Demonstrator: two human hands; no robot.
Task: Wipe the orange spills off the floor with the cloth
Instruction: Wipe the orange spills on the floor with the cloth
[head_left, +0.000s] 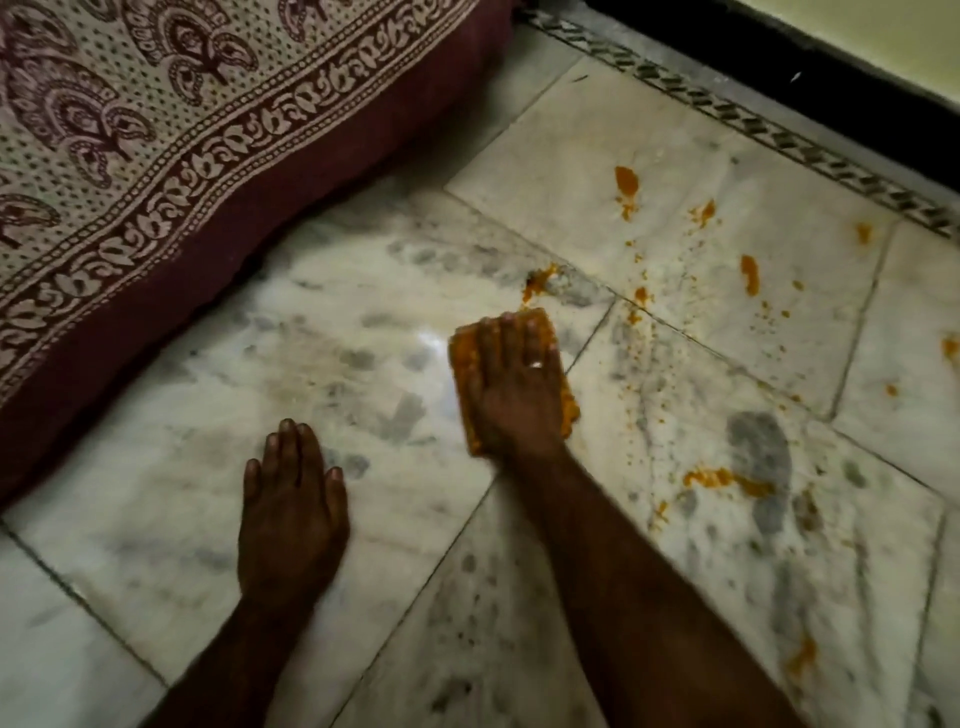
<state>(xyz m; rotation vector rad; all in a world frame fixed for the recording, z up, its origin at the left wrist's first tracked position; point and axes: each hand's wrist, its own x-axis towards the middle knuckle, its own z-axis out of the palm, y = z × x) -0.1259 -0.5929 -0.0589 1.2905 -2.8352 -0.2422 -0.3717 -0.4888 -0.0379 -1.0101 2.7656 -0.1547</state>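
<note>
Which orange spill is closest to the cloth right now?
The smear just ahead of the cloth under the right hand; every other spill lies farther off to the right.

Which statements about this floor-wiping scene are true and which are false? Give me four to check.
1. The right hand presses flat on the orange-soaked folded cloth. True.
2. The left hand holds a second cloth. False: it rests flat on the white marble floor.
3. Orange spills lie on the floor right of the cloth. True.
4. The maroon patterned bedcover lies at the right. False: it is at the upper left.
</note>
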